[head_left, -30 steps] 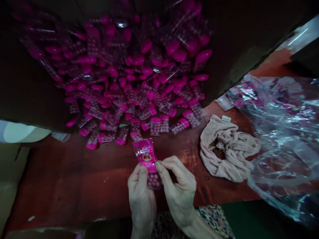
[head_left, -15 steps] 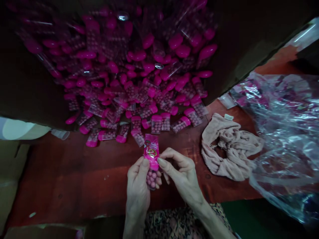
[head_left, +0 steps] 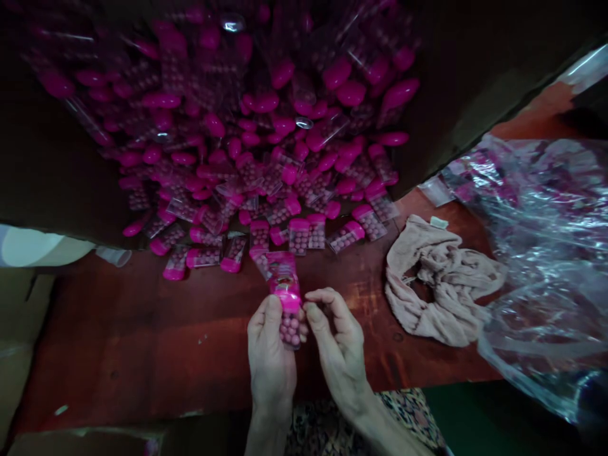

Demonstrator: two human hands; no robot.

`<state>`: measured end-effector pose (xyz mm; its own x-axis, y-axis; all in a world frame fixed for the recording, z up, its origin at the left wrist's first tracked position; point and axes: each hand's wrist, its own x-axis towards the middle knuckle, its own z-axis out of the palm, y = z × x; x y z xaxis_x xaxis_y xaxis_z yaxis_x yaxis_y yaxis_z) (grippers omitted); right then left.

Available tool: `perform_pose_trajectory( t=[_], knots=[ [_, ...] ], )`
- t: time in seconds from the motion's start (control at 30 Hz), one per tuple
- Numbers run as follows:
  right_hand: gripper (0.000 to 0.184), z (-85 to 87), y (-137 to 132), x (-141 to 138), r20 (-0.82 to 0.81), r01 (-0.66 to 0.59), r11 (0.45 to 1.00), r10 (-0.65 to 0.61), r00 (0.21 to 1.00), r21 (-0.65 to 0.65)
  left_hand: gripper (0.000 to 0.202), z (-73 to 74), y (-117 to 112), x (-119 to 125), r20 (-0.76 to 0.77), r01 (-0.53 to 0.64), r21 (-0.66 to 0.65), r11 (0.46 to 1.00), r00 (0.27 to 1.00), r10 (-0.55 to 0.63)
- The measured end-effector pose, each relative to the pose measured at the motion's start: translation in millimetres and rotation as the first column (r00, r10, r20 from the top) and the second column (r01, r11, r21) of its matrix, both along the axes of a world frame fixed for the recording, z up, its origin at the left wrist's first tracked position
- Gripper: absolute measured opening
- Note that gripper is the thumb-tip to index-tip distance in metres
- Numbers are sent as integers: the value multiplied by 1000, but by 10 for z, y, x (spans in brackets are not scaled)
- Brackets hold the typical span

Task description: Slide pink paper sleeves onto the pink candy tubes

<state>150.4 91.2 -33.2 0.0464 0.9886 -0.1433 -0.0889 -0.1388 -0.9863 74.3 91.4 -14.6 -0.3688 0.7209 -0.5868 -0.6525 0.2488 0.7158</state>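
Honestly, left hand (head_left: 272, 361) pinches the packet (head_left: 289, 329), right hand (head_left: 339, 354) pressed shut beside it; a slip could drop it.

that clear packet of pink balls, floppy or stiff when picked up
The clear packet is probably floppy: its thin film bends at the left hand. The pink balls gather at its lower end, so it likely feels bottom-heavy. Glossy film may slip.

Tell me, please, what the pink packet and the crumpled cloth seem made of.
The packet looks like glossy clear plastic: it shines, and pink balls show through. The crumpled cloth looks like matte fabric, perhaps knit, with soft folds.
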Motion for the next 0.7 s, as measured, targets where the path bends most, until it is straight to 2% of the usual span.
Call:
perform_pose_trajectory(
  t=[0.07, 0.1, 0.13, 0.2, 0.27, 0.37, 0.43, 0.6, 0.7],
  knots=[
    [15, -14, -43, -44, 108, -9, 1000, 6, 994, 30, 25, -18, 18, -25, 28, -119, 4, 993, 993, 118],
    [13, -12, -56, -61, 148, -47, 997, 39, 988, 56, 24, -25, 20, -32, 49, -173, 3, 985, 984, 173],
    [9, -5, -63, -74, 164, -106, 991, 91, 982, 81, 23, -31, 17, -35, 73, -217, -1, 976, 974, 217],
    [12, 19, -62, -87, 140, -236, 967, 222, 965, 94, 21, -33, -1, -28, 112, -255, -17, 967, 960, 255],
    [13, 44, -44, -91, 99, -296, 954, 290, 952, 49, 22, -24, -20, -17, 129, -239, -30, 971, 962, 241],
    [14, 49, -6, -92, 84, -251, 968, 252, 964, -28, 19, 0, -14, -28, 121, -185, 32, 982, 976, 180],
    [16, 37, 12, -90, 106, -226, 974, 228, 968, -35, 21, 11, 15, -62, 99, -139, 93, 986, 987, 129],
    [14, 40, 14, -50, 184, -298, 954, 286, 940, 43, 22, -3, 69, -159, -17, -56, 93, 994, 998, 58],
    [18, 73, 34, 12, 225, -334, 935, 302, 926, 119, 26, -13, 59, -207, -8, -2, 89, 996, 1000, 3]
  ],
)
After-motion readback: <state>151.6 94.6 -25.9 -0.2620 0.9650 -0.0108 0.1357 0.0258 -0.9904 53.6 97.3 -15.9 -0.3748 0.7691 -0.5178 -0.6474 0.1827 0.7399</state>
